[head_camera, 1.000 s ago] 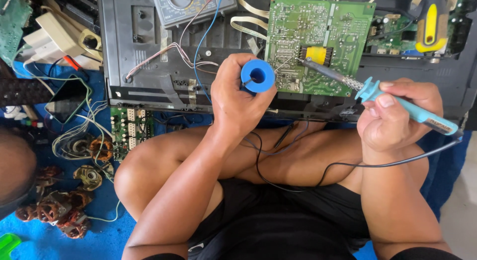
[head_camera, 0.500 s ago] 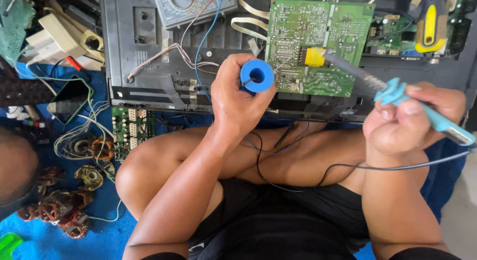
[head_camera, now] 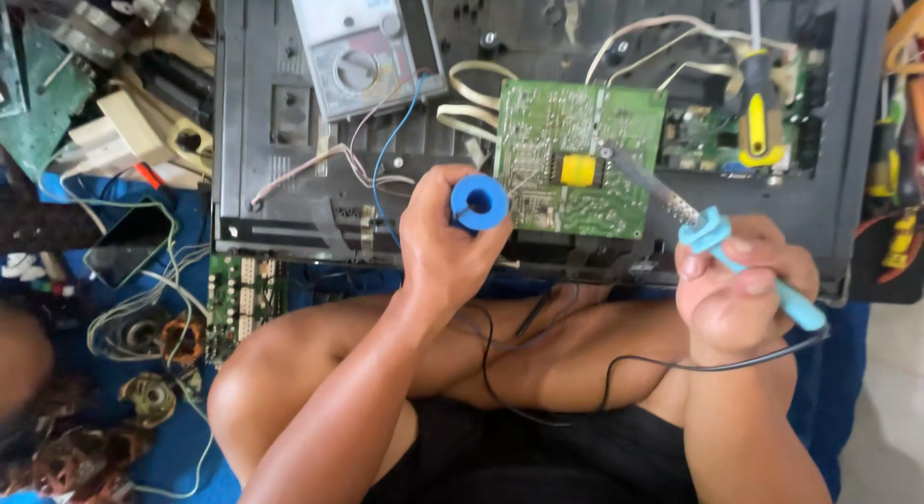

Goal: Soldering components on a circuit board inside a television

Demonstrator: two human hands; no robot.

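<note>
Blue plastic marks both tools: the left hand (head_camera: pixel 448 249) is closed around a round blue spool of solder wire (head_camera: pixel 479 201), held just at the near left edge of the green circuit board (head_camera: pixel 577 157). The right hand (head_camera: pixel 741 287) is clamped on the light-blue handle of a soldering iron (head_camera: pixel 717 239). Over the last second the iron's tip has swung from near the board's near edge up to the yellow block component (head_camera: pixel 577 169) at the board's middle, so the work appears to be at the joint there. The spool has stayed put.
</note>
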